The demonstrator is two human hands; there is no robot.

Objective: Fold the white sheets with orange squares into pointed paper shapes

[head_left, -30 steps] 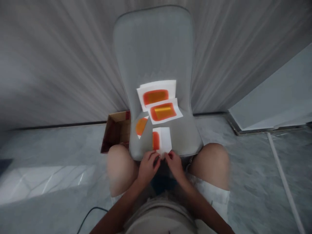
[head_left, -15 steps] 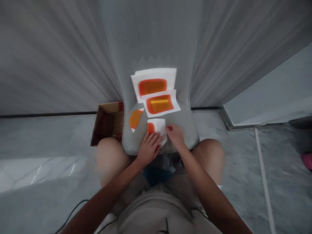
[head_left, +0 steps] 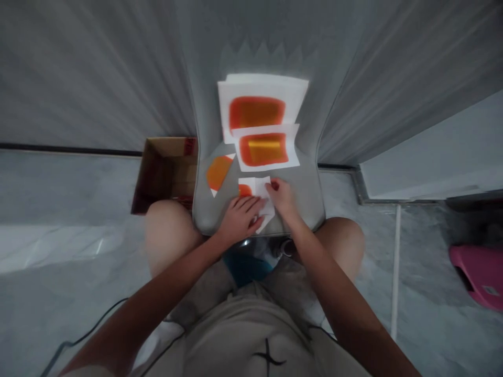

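A small folded white paper with an orange patch lies on the grey chair seat in front of me. My left hand lies flat on its near part, fingers stretched out. My right hand presses on the paper's right edge with fingers bent. Beyond them lie two white sheets with orange-and-gold rectangles, and a small folded orange piece to the left.
An open cardboard box stands on the floor left of the chair. A pink object lies at the right. A white rod and a dark cable run over the marble floor. My knees flank the seat.
Both hands have moved from the paper's near edge onto the paper, the left one flattening on it. The view has shifted closer and to the right.
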